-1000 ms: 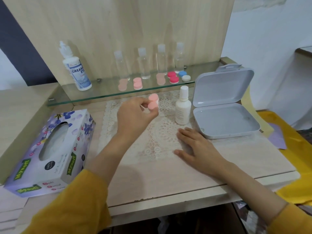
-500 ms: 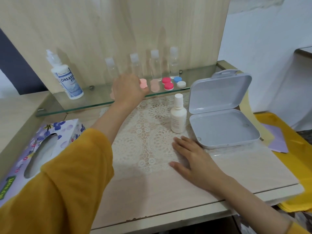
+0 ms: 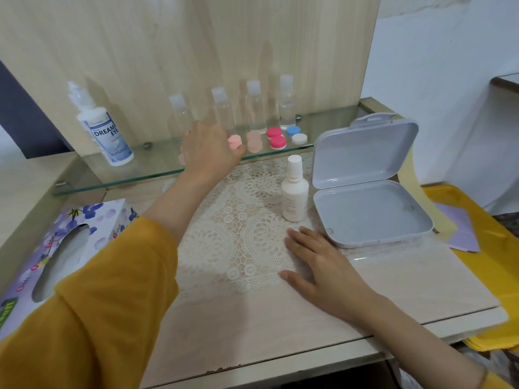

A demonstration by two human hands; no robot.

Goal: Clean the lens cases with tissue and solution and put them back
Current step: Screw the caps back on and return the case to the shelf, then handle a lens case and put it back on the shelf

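Wooden desk (image 3: 393,290) with lace mat (image 3: 238,220), glass shelf (image 3: 140,169) behind. Open grey box (image 3: 370,217) unchanged at right, tissue box (image 3: 56,248) at left. Left hand (image 3: 209,148) has moved from above the mat 1.0 s ago onto the shelf, fingers loosely curled at the pink lens case (image 3: 234,141); grip unclear. Right hand (image 3: 317,265) stays flat, fingers spread. White solution bottle (image 3: 293,189) upright beside the box. 3 more cases sit to the right.
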